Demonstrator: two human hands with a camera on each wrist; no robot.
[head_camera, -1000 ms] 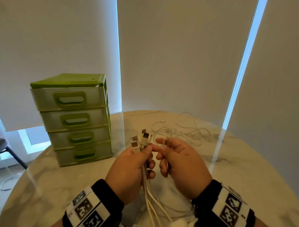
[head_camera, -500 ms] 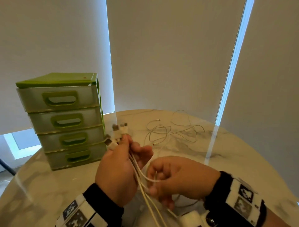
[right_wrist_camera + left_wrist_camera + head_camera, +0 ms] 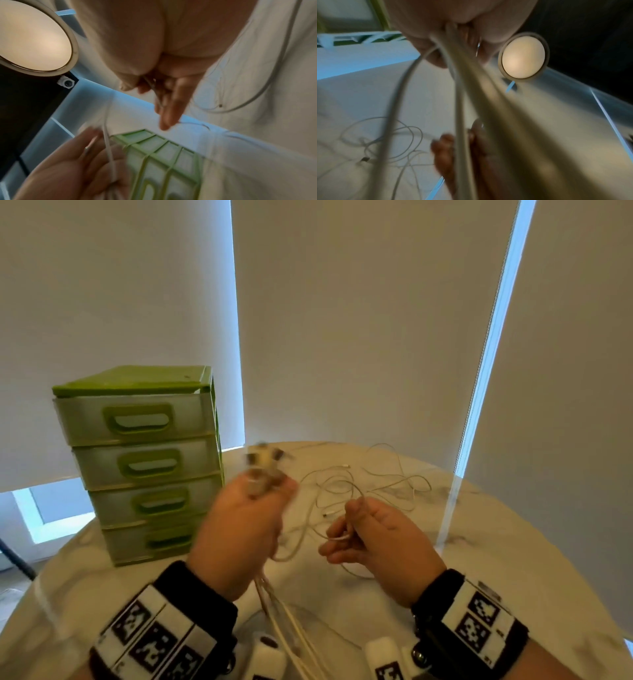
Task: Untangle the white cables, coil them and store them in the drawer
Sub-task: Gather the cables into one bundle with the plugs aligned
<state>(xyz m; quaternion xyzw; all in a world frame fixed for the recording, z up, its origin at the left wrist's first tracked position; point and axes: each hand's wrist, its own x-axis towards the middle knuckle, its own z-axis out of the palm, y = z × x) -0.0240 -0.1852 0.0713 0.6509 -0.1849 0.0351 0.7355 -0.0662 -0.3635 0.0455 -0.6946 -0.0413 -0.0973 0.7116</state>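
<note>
My left hand [image 3: 239,529] grips a bunch of white cables [image 3: 284,625] below their plug ends [image 3: 265,463], which stick up blurred above the fist. The strands hang from the fist toward me, thick and blurred in the left wrist view [image 3: 464,121]. My right hand [image 3: 373,539] pinches one thin white strand [image 3: 337,537] between thumb and fingers, a little right of the left hand; the right wrist view shows that strand [image 3: 152,86] in the pinch. More thin white cable [image 3: 359,484] lies in tangled loops on the marble table [image 3: 496,559] beyond both hands.
A green drawer unit [image 3: 144,463] with several closed drawers stands at the back left of the round table, close to my left hand. White roller blinds [image 3: 359,320] hang behind the table. A round ceiling lamp [image 3: 523,57] shows in both wrist views.
My left hand has risen and shifted right with the plug ends. My right hand has moved up and away from the left, drawing one thin strand out to the right.
</note>
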